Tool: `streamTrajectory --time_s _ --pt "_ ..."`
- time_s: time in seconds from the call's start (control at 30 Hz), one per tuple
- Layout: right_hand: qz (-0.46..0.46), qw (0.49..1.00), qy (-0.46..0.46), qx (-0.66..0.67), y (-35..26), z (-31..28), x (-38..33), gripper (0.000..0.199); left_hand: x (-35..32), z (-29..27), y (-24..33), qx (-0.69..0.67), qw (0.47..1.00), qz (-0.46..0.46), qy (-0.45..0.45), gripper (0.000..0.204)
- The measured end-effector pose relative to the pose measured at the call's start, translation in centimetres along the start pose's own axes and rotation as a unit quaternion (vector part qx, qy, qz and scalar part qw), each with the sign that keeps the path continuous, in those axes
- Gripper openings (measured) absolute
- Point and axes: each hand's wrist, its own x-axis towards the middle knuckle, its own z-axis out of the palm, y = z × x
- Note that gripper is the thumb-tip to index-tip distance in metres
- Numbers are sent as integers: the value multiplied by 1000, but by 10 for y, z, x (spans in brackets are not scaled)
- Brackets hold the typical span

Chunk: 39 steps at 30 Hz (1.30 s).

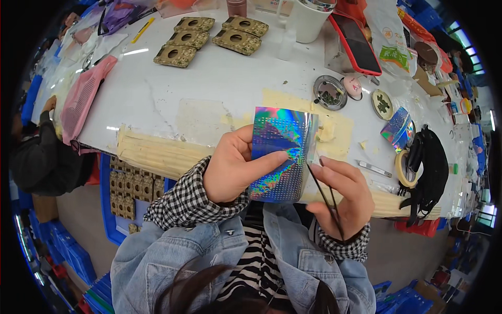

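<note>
A person's left hand (232, 170) grips a holographic foil sheet (282, 154) upright just above the near edge of a white worktable (209, 78), thumb laid across its shiny face and fingers curled behind its left side; the right hand (342, 196) is closed on thin black tweezers (325, 196), whose tips meet the sheet's right edge about halfway down; the sheet sits between the two hands, in front of the person's chest; its surface is silver with rainbow bands and rows of small dots, and it curves slightly; beyond it the tabletop is bare in the middle, with cream tape patches (334, 131) just behind the sheet; four camouflage-patterned pieces with round holes (209, 39) lie well apart at the far side; two round metal dishes (330, 92) and a second foil piece (397, 128) lie to the right, near a tape roll (403, 168) and a black bundle (431, 162); a pink mesh bag (83, 97) lies at the left edge.
</note>
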Motion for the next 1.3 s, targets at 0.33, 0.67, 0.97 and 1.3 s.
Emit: streamTrajectory --time_s 0.33,0.67,0.97,1.3 --pt "-25 996 59 -59 8 11 -11 33 -1 15 -6 34 998 51 17 34" --pt "-41 996 53 -65 15 14 -15 39 -1 22 -7 36 996 70 38 41" --pt "-40 995 61 -61 13 16 -13 38 -1 19 -10 30 996 69 40 44" --pt "-27 996 54 -60 9 16 -12 37 -3 19 -10 16 997 61 47 44"
